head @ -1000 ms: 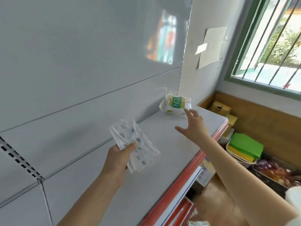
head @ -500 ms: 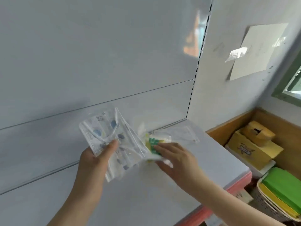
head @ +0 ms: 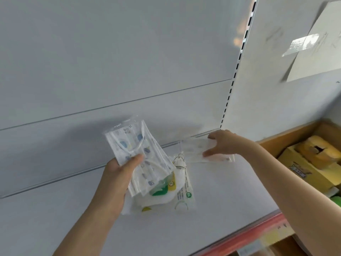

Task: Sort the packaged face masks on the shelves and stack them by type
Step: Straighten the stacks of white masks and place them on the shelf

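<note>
- Two hands work over the shelf (head: pixel 230 200), each with its fingers on a mask pack.
- Left thumb (head: pixel 135 159) presses on the front of a clear pack (head: pixel 140 156) of white masks with blue print; the other fingers are hidden behind it, so the left hand (head: pixel 114 182) grips the pack between thumb and fingers.
- That pack is held tilted above the shelf, its lower end overlapping a green pack (head: pixel 166 193) (white wrapper with green and yellow marks).
- Whether the green pack is also in the left hand's grip or lies on the shelf, I cannot tell.
- Right fingers (head: pixel 208 154) curl over the near edge of a flat pack (head: pixel 195 150), thumb at its far edge, pinching it; the right hand (head: pixel 225 143) reaches to the back of the shelf.
- The flat pack (pale, nearly see-through) sits low at the rear of the shelf, close to the back panel (head: pixel 129 71); its print is too blurred to read.
- Beyond the shelf's right end stand yellow boxes (head: pixel 304 163) below a wall with a taped paper (head: pixel 317 52).
- A red strip (head: pixel 258 231) runs along the shelf's front edge.
</note>
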The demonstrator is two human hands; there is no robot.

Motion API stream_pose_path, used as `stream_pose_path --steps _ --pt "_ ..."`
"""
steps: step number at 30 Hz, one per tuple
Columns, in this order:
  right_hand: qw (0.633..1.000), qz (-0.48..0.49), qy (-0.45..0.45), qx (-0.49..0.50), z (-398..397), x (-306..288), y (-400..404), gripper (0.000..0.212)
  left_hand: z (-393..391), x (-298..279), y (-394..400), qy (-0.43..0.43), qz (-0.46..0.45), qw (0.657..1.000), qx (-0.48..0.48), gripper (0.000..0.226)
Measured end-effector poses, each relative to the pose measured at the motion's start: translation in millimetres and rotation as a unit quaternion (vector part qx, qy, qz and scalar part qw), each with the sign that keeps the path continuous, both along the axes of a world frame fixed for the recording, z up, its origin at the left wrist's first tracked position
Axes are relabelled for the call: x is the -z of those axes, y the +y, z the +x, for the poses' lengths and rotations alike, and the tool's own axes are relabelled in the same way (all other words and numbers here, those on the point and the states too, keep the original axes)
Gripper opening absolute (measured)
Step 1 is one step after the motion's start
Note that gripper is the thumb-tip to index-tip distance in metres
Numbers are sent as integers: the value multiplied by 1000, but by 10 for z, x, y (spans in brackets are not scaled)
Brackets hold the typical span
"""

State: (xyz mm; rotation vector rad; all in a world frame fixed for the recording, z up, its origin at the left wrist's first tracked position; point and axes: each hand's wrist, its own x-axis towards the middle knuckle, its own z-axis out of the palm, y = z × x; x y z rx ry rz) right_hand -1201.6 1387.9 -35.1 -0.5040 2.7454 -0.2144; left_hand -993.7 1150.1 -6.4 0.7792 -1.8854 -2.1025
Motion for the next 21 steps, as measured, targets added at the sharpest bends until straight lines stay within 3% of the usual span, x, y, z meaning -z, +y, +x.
stream_pose_path --steps 1,3,5,6,8,10,12,14,15,17,18,20,21 --pt "999 -5 28 20 53 -73 -10 41 -5 15 15 -5 -10 1000 5 16" --pt "976 -88 171 98 250 -240 -34 24 -13 40 52 -9 -39 999 8 16" --pt "913 -254 285 147 687 -402 -241 12 -16 43 127 0 -61 998 6 15" --pt "895 -299 308 122 964 -450 -406 12 -16 22 183 9 -58 998 10 14" --pt "913 -315 258 -4 1464 -415 -754 26 -5 -50 255 38 10 998 41 39" --pt "927 -333 129 -117 1776 -314 -963 54 39 -94 215 50 70 994 61 63" --pt "896 -415 54 -151 1824 -293 -976 45 129 -101 67 55 23 997 52 43" --pt "848 -522 42 -78 1766 -294 -879 19 228 -62 -126 43 -37 998 10 17" --pt "842 -527 108 -36 1694 -271 -847 14 286 -41 -211 36 -58 998 1 13" --pt "880 -413 234 3 1499 -210 -787 29 403 -42 -336 36 -93 995 9 19" --pt "913 -342 221 1 1398 -170 -768 48 462 -57 -373 32 -110 993 13 27" --pt "973 -221 68 19 1225 -109 -769 88 541 -23 -444 7 -122 993 3 38" --pt "985 -169 4 34 1160 -71 -780 99 569 8 -469 -4 -114 993 0 38"
